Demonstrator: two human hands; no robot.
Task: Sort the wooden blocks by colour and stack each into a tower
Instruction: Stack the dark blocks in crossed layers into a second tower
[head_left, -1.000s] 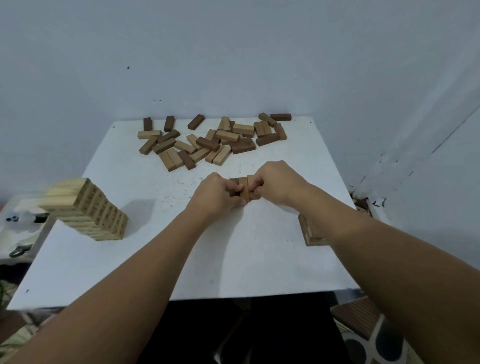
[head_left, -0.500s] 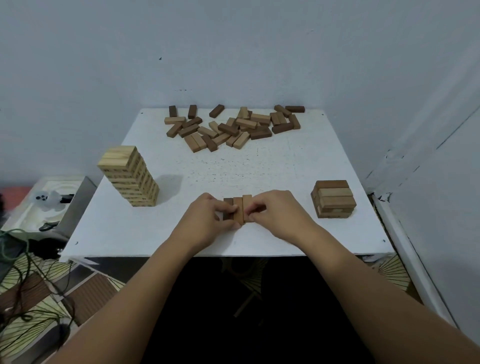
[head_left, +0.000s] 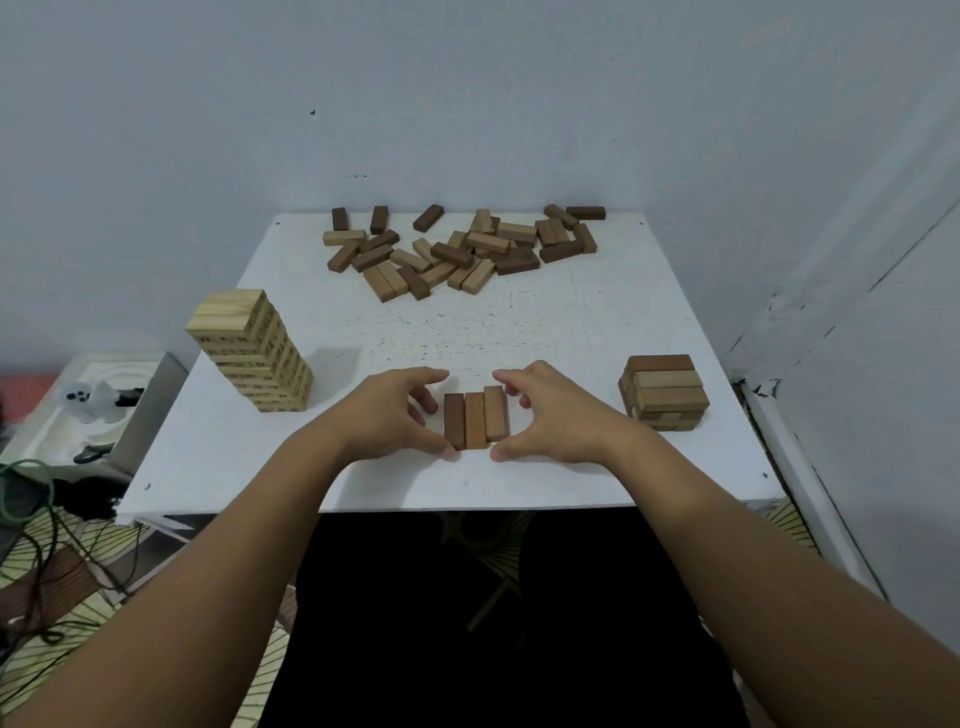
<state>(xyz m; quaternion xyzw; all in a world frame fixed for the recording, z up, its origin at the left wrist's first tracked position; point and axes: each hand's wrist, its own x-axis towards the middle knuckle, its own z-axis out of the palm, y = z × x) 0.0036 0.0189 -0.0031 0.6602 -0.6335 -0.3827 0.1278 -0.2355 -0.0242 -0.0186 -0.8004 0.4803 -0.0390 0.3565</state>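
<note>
- Three brown blocks (head_left: 475, 420) lie side by side near the white table's (head_left: 571, 332) front edge.
- Left hand (head_left: 387, 413) and right hand (head_left: 558, 415) flank them, fingers spread and loosely curved, holding nothing; thumb tips sit at the row's near corners.
- Pale tower (head_left: 249, 351) stands left, short brown stack (head_left: 664, 392) right, unsorted pile (head_left: 457, 249) behind.

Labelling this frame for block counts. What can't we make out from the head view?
- Tall pale wooden block tower: far faces hidden by the tower itself, layer count unclear.
- Short mid-brown wooden block stack: back side hidden.
- Loose pile of mixed brown wooden blocks: overlapping, too small to count.
- Row of three brown wooden blocks: whether either thumb touches it.
- White table: underside dark.
</note>
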